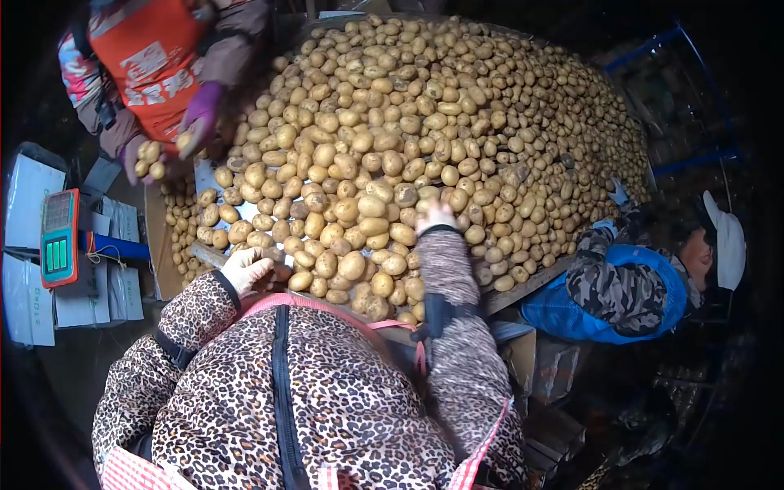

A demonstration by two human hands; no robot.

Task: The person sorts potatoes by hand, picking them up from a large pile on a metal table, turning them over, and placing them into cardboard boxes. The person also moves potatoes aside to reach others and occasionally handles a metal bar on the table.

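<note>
Big pile of potatoes (425, 106) covers the tabletop (535, 280), heaped high, spilling to the near edge. Left hand (247, 269), white glove, sits at the near-left edge of the pile, touching the outer potatoes; fingers curled in, can't tell if they're clamped on one. Right hand (435, 217) is further in, laid on top of the potatoes near the pile's near-middle; fingers point into the heap and are mostly hidden, can't tell whether they're apart or together. Both sleeves are leopard print, same as the jacket (327, 400) filling the bottom of the view. Second person top left, orange apron (151, 61), purple gloves: one gloved hand (202, 110) over the pile's edge, the other (143, 159) cupping several small potatoes. Below that hand, an open box (163, 261) with potatoes in it, just beside the tabletop. Further left, a red scale (59, 237) with a green display, sitting on white cartons (28, 204). Third person at right, blue vest (608, 306), camouflage sleeve, white cap (727, 237), gloved hand (618, 196) on the pile's right edge.
</note>
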